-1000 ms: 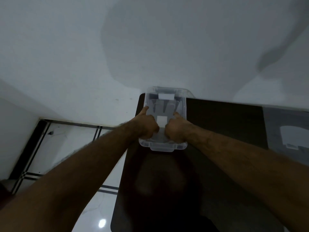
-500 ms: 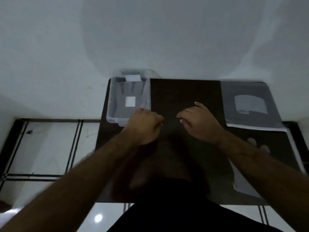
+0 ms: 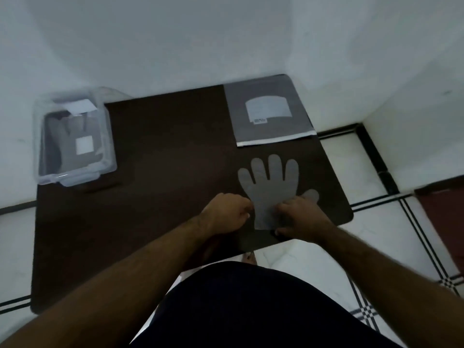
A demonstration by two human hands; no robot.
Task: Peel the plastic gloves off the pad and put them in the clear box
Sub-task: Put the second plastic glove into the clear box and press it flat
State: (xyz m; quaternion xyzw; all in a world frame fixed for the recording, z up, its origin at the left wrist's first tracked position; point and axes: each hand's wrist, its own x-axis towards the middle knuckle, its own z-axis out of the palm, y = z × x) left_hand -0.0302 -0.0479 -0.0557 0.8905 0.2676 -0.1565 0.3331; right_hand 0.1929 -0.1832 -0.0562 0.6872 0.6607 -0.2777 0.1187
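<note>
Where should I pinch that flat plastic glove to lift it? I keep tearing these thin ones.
Take the plastic glove at its wide cuff edge, the end nearest the person, coming in from the table's near side. It lies flat with its finger shapes pointing away, and both the left hand and right hand are already at that end. Peeling from there is probably gentlest.

Dim room: dark brown table (image 3: 160,136) against a plain pale wall (image 3: 175,38), white floor (image 3: 391,237) with black inlaid lines.
</note>
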